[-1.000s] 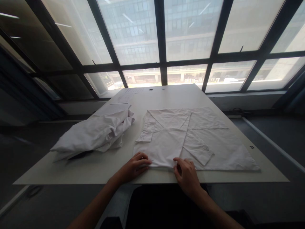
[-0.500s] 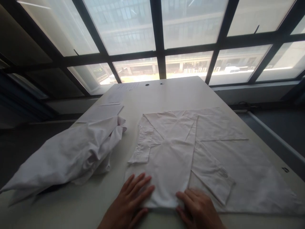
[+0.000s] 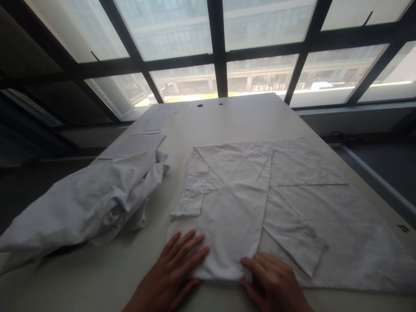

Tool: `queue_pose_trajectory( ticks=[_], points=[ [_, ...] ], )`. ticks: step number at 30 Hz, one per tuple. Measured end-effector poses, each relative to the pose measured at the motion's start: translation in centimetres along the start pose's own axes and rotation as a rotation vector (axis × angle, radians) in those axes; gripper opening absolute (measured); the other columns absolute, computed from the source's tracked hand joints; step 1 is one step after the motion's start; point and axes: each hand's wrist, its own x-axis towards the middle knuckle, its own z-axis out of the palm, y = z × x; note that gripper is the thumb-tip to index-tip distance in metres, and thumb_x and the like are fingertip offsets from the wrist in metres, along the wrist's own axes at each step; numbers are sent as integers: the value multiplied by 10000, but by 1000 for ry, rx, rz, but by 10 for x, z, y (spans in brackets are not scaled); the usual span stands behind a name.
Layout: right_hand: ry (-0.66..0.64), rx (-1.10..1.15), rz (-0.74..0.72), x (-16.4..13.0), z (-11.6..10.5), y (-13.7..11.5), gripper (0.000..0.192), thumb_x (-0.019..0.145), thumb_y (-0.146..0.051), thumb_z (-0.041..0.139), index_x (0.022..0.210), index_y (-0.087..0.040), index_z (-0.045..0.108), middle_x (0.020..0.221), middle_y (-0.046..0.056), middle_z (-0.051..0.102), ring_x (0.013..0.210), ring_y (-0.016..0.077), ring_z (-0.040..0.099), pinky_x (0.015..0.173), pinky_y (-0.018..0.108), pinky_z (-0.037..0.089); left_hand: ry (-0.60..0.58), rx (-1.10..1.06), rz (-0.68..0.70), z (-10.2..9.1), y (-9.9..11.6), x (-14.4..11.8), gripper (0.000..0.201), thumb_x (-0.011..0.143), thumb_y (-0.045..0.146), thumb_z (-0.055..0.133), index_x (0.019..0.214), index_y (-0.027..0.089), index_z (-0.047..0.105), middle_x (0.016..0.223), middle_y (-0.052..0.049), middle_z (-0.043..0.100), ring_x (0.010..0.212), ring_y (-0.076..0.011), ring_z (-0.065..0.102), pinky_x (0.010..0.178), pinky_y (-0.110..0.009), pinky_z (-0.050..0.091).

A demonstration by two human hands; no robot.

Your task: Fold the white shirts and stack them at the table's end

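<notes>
White garment (image 3: 238, 203): laid flat on the surface (image 3: 250, 121) in front of the person, its near edge at the hands
Left hand (image 3: 170, 273): fingers spread, pressed down on the garment's near left corner, gripping nothing
Right hand (image 3: 276, 277): fingers curled at the near edge, thumb below the forefinger; whether cloth is pinched between them cannot be told
Folded so far: the left side appears turned in over the middle, one sleeve (image 3: 193, 190) along the left edge, the other (image 3: 294, 234) slanting to the right
Unfolded: the broad right part lies spread out, seemingly not yet turned in
Cloth bundle (image 3: 84, 199): crumpled, at the left, apart from the garment
Hard to see: the edge beneath the right hand; both wrists, the bundle's left end and the garment's near right corner reach the picture's border; the dark patch under the bundle is unclear
</notes>
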Motion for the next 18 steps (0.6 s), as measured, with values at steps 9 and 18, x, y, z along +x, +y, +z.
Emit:
queue_pose_trajectory(
  ticks=[9, 18],
  points=[
    [-104, 162, 189, 9, -25, -10, 166, 945, -304, 622, 1082, -248, 698, 803, 8, 696, 742, 183, 650, 702, 282, 440, 29, -24, -4, 1, -1, 6, 586, 1014, 372, 556, 1568, 346, 368, 1605, -37, 410, 1480, -276, 363, 1218, -517, 292],
    [164, 53, -12, -4, 23, 10, 251, 1011, -424, 481, 937, -254, 650, 669, -5, 656, 581, 160, 622, 564, 258, 403, 82, 83, 34, -2, 0, 3, 585, 991, 503, 546, 1540, 334, 437, 1567, -21, 471, 1459, -272, 403, 1231, -441, 284]
  ],
)
